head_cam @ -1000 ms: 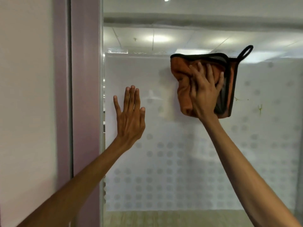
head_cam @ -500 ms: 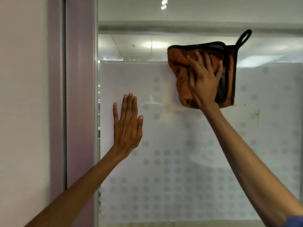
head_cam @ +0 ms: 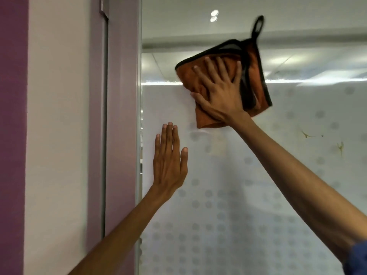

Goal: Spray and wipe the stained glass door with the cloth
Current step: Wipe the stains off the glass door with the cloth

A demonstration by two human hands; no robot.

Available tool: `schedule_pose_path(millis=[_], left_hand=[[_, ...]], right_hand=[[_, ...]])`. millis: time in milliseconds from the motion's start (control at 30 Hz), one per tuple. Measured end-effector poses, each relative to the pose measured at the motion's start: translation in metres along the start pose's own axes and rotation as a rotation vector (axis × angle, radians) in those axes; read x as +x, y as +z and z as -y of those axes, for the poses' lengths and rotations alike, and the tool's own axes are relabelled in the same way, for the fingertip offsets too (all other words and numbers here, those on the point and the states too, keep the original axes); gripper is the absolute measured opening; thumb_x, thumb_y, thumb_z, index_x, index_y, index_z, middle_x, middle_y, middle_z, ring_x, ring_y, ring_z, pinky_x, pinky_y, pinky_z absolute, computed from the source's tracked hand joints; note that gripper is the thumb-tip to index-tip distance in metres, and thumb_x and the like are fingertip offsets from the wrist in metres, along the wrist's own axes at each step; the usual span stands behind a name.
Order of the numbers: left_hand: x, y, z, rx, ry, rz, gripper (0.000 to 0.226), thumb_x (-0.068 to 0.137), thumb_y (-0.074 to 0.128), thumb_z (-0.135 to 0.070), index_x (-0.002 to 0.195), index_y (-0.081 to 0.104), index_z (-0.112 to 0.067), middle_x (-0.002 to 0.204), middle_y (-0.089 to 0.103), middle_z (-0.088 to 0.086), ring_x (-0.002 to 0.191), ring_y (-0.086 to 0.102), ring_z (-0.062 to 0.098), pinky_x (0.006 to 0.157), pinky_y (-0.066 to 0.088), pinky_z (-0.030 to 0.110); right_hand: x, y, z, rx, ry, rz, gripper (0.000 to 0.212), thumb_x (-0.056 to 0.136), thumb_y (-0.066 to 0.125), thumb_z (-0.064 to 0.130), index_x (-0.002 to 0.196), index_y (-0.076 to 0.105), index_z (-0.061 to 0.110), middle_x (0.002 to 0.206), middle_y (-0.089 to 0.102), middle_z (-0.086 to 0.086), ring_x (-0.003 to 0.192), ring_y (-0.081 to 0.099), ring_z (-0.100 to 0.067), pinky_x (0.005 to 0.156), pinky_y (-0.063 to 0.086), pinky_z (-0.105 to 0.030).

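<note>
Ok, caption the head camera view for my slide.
Right hand presses an orange cloth against the glass door while the left hand rests flat on it.

— What do we have on the left?
— We see a purple band (head_cam: 12, 135) at the left edge. A pale wall (head_cam: 57, 135) is beside it, then a mauve frame (head_cam: 122, 116) with a dark vertical slot (head_cam: 104, 116) running down it.
— And farther off?
— High on the right we make out two round ceiling lights (head_cam: 214, 15), a grey beam (head_cam: 178, 44) below them, and lit ceiling panels (head_cam: 297, 62).
</note>
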State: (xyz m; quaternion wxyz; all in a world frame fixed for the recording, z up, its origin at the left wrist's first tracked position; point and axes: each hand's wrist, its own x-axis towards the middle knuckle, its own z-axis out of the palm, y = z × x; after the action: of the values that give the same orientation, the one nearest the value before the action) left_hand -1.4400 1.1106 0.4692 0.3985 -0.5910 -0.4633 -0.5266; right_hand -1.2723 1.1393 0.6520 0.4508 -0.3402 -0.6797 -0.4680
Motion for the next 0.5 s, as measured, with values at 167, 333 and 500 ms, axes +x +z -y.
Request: schedule_pose_path(millis=[167,333,500], left_hand=[[-0.011,-0.005,0.019,0.022,-0.033,-0.001,0.062,0.103,0.021,-0.033,0.156,0.017,-0.002,0.166,0.011,0.012,0.155,0.007,0.023,0.127,0.006,0.043],[-0.015,-0.007,0.019,0.031,-0.033,0.001,0.062,0.103,0.021,-0.034,0.156,0.018,-0.002,0.166,0.011,0.012,0.155,0.008,0.023,0.127,0.009,0.046],[-0.018,-0.009,0.022,0.086,-0.026,0.046,0.065,0.103,0.020,-0.038,0.157,0.013,-0.004,0.167,0.006,0.011,0.155,0.003,0.023,0.125,0.008,0.052]], right_hand=[[0.049,0.000,0.038,0.016,-0.415,0.101,0.060,0.097,0.025,0.058,0.154,0.028,0.039,0.166,0.019,0.003,0.155,0.009,-0.024,0.120,-0.005,-0.062],[0.035,-0.005,0.023,0.066,-0.488,0.098,0.054,0.096,0.032,0.052,0.147,0.042,0.039,0.163,0.027,0.005,0.154,0.017,-0.020,0.122,-0.003,-0.056],[0.003,-0.010,-0.036,0.092,-0.363,0.020,0.057,0.091,0.037,0.055,0.144,0.049,0.037,0.160,0.035,0.005,0.151,0.024,-0.020,0.122,0.003,-0.057]])
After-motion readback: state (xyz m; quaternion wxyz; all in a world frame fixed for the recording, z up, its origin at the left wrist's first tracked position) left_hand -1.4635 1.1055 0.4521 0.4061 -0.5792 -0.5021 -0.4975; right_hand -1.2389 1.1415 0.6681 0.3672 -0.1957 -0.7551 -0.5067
